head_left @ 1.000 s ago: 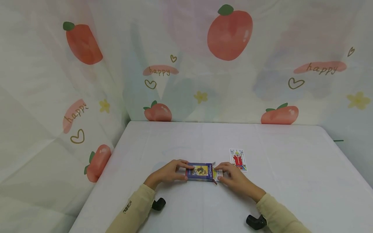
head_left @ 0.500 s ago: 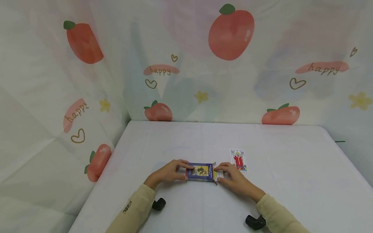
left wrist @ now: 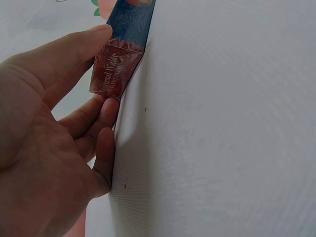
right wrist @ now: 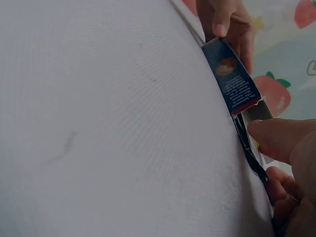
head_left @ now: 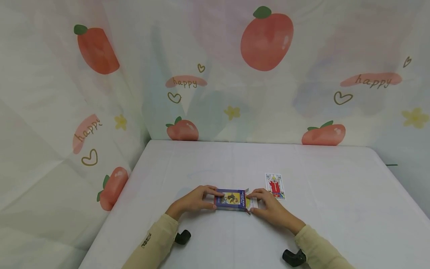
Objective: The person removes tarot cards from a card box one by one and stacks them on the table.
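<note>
A blue tarot card box (head_left: pixel 231 199) lies flat on the white table, its picture face up. My left hand (head_left: pixel 193 201) grips its left end, thumb on the near side and fingers over the far side. In the left wrist view that end of the box (left wrist: pixel 116 69) is red with white lettering. At the open right end, the tarot cards (head_left: pixel 253 203) stick out partway between the spread flaps. My right hand (head_left: pixel 275 210) pinches them by their near and far edges; the right wrist view shows the thumb (right wrist: pixel 279 140) at the box mouth.
A single tarot card (head_left: pixel 273 183) with a red-robed figure lies face up just behind my right hand, which partly covers its lower edge. Black wrist pieces (head_left: pixel 183 237) jut from beside both sleeves. A fruit-printed cloth (head_left: pixel 215 74) hangs behind the table.
Both hands, the box and the protruding cards hold nearly the same positions. The head view shifts slightly.
</note>
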Demonstrator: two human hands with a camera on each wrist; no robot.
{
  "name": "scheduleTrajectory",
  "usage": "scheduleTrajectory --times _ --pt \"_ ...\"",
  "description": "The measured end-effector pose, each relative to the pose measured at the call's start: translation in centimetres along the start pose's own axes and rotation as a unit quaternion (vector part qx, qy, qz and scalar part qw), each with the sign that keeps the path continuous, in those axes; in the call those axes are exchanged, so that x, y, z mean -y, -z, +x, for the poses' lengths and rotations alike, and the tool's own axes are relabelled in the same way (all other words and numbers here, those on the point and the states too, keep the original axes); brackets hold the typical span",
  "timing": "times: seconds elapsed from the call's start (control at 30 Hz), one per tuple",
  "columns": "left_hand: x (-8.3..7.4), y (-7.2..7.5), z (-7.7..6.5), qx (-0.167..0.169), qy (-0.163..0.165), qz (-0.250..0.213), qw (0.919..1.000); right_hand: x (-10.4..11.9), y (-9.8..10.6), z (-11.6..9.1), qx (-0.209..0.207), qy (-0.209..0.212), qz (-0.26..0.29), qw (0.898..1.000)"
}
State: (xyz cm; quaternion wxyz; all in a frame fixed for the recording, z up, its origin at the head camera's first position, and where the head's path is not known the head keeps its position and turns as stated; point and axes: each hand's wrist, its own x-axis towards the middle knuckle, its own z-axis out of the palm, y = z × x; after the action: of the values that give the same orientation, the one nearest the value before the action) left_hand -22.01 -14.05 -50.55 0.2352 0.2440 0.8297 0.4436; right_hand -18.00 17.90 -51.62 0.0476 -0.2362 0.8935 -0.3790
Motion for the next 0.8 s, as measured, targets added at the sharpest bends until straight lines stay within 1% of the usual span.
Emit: scheduleTrajectory --times 0.23,0.47,0.73,0.8 --pt "-0.13 0.00 -0.10 -0.001 -0.002 0.000 1.0000 0.25 0.06 -0.08 -0.001 0.001 -0.002 1.000" --pt "-0.22 0.06 -0.20 -0.001 -0.002 0.005 1.0000 0.50 -0.04 0.02 -0.003 0.013 0.001 1.000" --pt "-0.16 0.10 -0.09 0.001 -0.001 0.002 1.0000 0.65 0.01 0.07 -0.013 0.039 -0.025 0.999" --pt "-0.15 0.06 -0.09 0.002 0.000 0.002 1.0000 0.66 0.06 0.03 -0.011 0.038 -0.026 0.999"
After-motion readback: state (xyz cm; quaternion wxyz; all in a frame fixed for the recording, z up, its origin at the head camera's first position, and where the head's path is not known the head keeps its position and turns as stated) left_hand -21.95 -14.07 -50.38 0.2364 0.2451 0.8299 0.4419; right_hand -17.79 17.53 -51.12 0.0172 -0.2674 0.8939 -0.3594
